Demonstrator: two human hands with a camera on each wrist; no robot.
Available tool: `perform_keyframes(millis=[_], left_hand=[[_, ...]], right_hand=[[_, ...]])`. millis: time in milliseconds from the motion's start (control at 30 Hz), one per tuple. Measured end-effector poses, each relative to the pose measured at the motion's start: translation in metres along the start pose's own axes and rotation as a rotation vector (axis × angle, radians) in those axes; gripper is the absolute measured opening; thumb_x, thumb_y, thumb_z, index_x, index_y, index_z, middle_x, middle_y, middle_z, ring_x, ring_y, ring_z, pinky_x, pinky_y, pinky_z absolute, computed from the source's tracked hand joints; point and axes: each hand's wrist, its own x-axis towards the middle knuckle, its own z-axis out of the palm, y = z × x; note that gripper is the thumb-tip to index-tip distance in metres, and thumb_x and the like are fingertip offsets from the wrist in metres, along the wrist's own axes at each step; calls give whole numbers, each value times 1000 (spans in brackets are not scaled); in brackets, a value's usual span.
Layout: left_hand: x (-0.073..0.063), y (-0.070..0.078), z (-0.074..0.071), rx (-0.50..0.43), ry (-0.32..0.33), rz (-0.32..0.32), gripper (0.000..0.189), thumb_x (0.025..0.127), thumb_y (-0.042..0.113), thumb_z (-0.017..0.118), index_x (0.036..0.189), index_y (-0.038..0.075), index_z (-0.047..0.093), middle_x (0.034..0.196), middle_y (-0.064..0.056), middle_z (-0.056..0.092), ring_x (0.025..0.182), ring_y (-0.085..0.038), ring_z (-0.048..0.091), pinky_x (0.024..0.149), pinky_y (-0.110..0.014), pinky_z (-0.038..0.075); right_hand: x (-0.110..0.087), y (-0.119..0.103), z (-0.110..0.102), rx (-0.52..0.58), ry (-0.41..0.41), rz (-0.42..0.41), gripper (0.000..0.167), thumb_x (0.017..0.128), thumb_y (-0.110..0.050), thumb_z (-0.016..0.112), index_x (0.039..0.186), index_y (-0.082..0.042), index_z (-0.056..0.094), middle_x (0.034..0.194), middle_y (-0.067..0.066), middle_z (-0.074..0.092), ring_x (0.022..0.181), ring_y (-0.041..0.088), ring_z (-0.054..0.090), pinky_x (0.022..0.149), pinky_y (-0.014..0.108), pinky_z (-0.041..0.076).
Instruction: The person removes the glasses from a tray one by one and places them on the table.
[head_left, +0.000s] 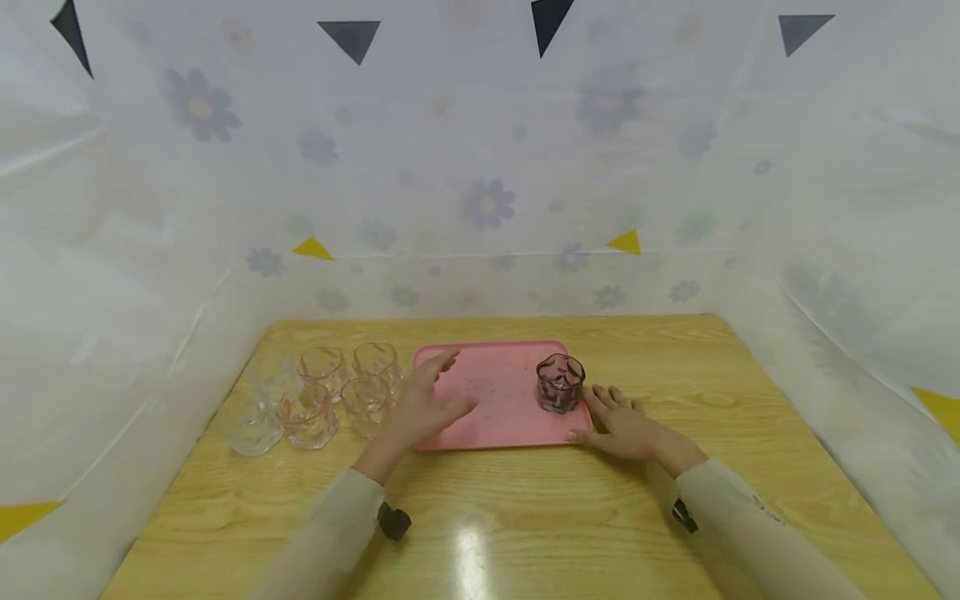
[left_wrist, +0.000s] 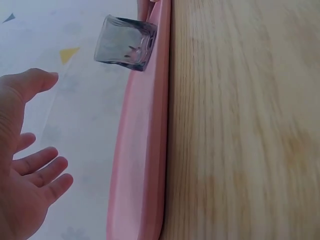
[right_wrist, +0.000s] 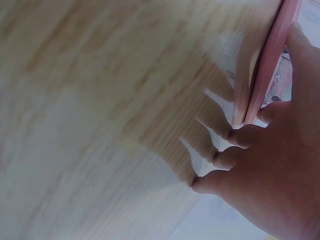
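A pink tray [head_left: 495,417] lies on the table with a dark purple-tinted glass [head_left: 560,383] standing upright near its right end. My left hand [head_left: 423,404] hovers over the tray's left end, thumb and fingers spread apart, holding nothing. In the left wrist view, a gap separates that hand [left_wrist: 30,170] from the tray's rim [left_wrist: 145,165]. At the tray's right edge, my right hand [head_left: 626,425] rests with its thumb on the near corner. The right wrist view shows its fingertips [right_wrist: 207,181] touching the table beside the rim [right_wrist: 270,60].
Left of the tray stand several pink-tinted glasses [head_left: 307,417] and clear glasses [head_left: 251,425], close together. The wooden table [head_left: 525,517] is bordered at the back and sides by a white flowered sheet [head_left: 480,283].
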Motion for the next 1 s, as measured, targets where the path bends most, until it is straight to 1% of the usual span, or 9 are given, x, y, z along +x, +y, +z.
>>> perform_keyframes(millis=[167,367,533,667,800,900,1000], left_hand=[[12,3,17,-47,-56,3,84,90,27,86,160,11,44,155,-15,55,143,-35,53,118,-54,46],[25,7,37,-84,-137,1,84,92,29,84,162,12,41,157,-20,53,143,-37,53,117,-55,47],[34,10,54,-78,-189,-7,86,91,33,84,162,12,40,159,-20,51,142,-38,54,116,-54,48],[41,13,67,-72,-214,-11,88,90,35,85,163,12,39,158,-19,52,141,-38,55,115,-53,49],[46,17,80,-64,-236,-26,93,89,39,86,164,11,38,160,-15,52,142,-34,55,115,-51,50],[49,20,88,-60,-247,-39,97,87,42,87,164,12,37,161,-12,51,142,-32,56,116,-49,50],[50,22,96,-69,-251,-50,97,87,42,87,164,12,37,162,-10,51,142,-31,56,115,-49,50]], right_hand=[[1,1,0,-5,3,-2,101,102,-67,53,168,0,15,172,32,13,158,58,5,120,83,7],[1,0,0,-17,0,-8,101,102,-68,53,168,-1,16,172,32,12,157,59,7,119,84,9],[0,-1,-1,-27,2,-9,101,102,-67,53,167,1,17,171,34,13,156,61,8,118,84,11],[-2,-2,-2,-22,6,-8,101,102,-67,53,167,1,18,171,34,14,157,60,8,118,84,10],[-3,-3,-2,-8,10,-16,98,102,-66,54,167,-1,20,171,35,14,156,61,8,117,86,9],[-3,-3,-1,-8,14,-29,95,102,-65,55,167,-3,24,170,37,15,155,63,10,115,87,11],[-3,-4,-1,-16,13,-25,93,102,-66,54,167,-6,25,170,36,16,155,63,11,115,87,11]])
